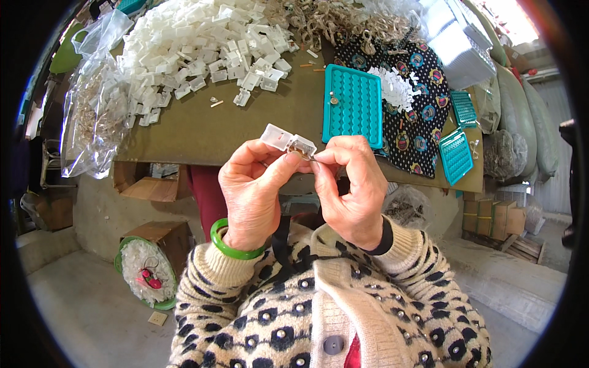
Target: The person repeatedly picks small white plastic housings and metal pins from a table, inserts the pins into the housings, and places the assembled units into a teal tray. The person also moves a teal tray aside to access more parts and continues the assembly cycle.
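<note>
Between my left thumb and fingers is a small translucent white hinged plastic box point(277, 137), its lid swung open. My left hand point(250, 190), with a green bangle at the wrist, is closed on it in front of my chest. My right hand point(353, 190) pinches at the box's right end. A small brownish or metallic bit shows inside the box near my fingertips, too small to name. Whatever the right fingertips grip is hidden. Beyond them lies a large heap of similar white boxes point(196, 43) on the olive table point(196, 135).
A teal ridged tray point(353, 101) lies beyond my right hand, beside small white pieces point(396, 89) on a patterned cloth point(426, 132). Smaller teal trays point(456, 157) sit at the right. A clear bag point(92, 116) hangs over the left edge. A filled green basket point(144, 270) stands below.
</note>
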A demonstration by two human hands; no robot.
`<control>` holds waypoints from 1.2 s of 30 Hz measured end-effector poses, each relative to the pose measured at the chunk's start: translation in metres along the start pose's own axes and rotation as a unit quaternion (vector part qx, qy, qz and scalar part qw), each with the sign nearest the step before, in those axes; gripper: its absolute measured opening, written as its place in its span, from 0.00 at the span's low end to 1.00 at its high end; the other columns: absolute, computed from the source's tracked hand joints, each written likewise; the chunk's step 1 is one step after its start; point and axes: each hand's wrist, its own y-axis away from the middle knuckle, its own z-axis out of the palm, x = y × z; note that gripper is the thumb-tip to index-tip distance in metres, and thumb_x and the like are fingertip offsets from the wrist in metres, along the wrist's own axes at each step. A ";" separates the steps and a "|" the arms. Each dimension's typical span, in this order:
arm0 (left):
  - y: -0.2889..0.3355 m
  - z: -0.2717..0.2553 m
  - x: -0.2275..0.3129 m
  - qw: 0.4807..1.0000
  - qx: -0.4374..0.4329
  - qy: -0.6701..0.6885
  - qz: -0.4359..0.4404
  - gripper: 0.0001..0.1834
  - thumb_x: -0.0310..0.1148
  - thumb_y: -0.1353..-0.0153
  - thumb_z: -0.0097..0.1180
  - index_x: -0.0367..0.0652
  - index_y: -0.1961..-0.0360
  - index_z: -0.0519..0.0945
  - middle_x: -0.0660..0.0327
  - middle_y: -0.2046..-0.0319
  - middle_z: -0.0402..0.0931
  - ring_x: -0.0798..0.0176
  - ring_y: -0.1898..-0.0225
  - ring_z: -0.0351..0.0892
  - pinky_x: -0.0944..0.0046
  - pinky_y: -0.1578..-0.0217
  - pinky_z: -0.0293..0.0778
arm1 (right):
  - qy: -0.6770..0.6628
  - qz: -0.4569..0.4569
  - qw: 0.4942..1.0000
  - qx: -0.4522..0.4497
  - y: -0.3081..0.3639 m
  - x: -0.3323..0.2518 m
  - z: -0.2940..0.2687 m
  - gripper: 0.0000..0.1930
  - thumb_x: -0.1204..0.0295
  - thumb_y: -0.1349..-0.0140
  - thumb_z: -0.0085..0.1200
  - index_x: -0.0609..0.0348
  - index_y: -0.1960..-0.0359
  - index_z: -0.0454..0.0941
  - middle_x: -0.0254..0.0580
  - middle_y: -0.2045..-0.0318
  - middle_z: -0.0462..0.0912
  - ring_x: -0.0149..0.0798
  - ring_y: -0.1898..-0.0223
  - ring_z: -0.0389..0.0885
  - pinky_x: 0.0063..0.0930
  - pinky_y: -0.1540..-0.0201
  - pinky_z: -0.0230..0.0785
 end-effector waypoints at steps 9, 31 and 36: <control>-0.002 0.003 -0.006 0.895 0.007 -0.337 0.293 0.12 0.15 0.47 0.62 0.34 0.62 0.78 0.62 0.70 0.82 0.68 0.69 0.82 0.70 0.71 0.78 | 0.092 -0.097 0.991 -0.004 -0.001 0.011 0.001 0.09 0.87 0.42 0.57 0.64 0.62 0.73 0.44 0.68 0.76 0.34 0.76 0.72 0.22 0.75 0.66; 0.004 -0.002 0.018 0.997 -0.052 0.028 -0.041 0.16 0.19 0.36 0.54 0.30 0.47 0.71 0.51 0.61 0.80 0.56 0.66 0.85 0.61 0.68 0.85 | -0.228 0.198 0.947 -0.107 -0.014 0.009 -0.012 0.05 0.80 0.35 0.55 0.63 0.60 0.74 0.37 0.66 0.77 0.28 0.68 0.77 0.23 0.63 0.70; 0.001 -0.011 0.018 0.990 -0.046 0.039 -0.124 0.10 0.21 0.34 0.54 0.31 0.52 0.75 0.52 0.62 0.81 0.55 0.62 0.86 0.56 0.60 0.86 | 0.163 -0.080 0.982 -0.047 -0.054 0.059 -0.017 0.05 0.82 0.41 0.56 0.63 0.63 0.76 0.45 0.68 0.75 0.45 0.67 0.77 0.33 0.64 0.71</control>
